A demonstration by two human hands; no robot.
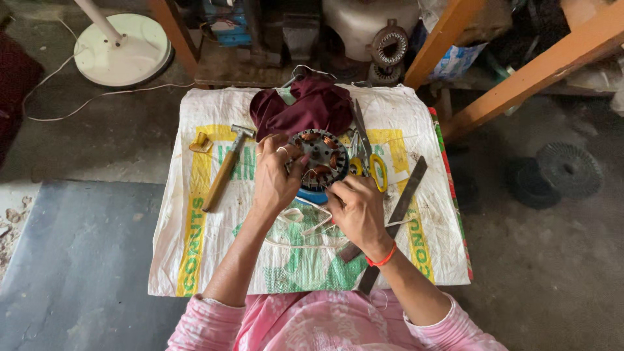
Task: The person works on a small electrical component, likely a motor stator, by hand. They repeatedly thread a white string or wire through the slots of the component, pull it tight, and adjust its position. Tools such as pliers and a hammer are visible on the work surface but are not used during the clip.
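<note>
A person in pink sleeves sits over a low work surface covered by a white woven sack (195, 260) printed in yellow and green, seen from above.

At far left, on the grey concrete floor, stands the round white base of a pedestal fan (122, 51) with a thin cord trailing from it. On the left part of the sack lies a small yellow piece (201, 142), and just beside it a hammer (221, 174) with a wooden handle, its long axis running from lower left up to its metal head at upper right.

The left hand (276, 179) curls around the left edge of a round motor stator (323, 159), its fingers steadying it. The stator, ringed with copper windings, sits at the centre of the sack on something blue, directly ahead of both hands. The right hand (357, 209) is pinched closed at the stator's lower right edge, apparently gripping white thread (305, 227) that loops loosely across the sack towards the person; both hands are equally close.

Behind the stator lies a maroon cloth (305, 107). Right of it lie yellow-handled scissors (370, 159), then a long flat metal file (396, 214) slanting from upper right to lower left, passing under the right wrist.

Orange wooden beams (520, 75) and dark round discs (559, 172) occupy the cluttered workshop floor at right.
</note>
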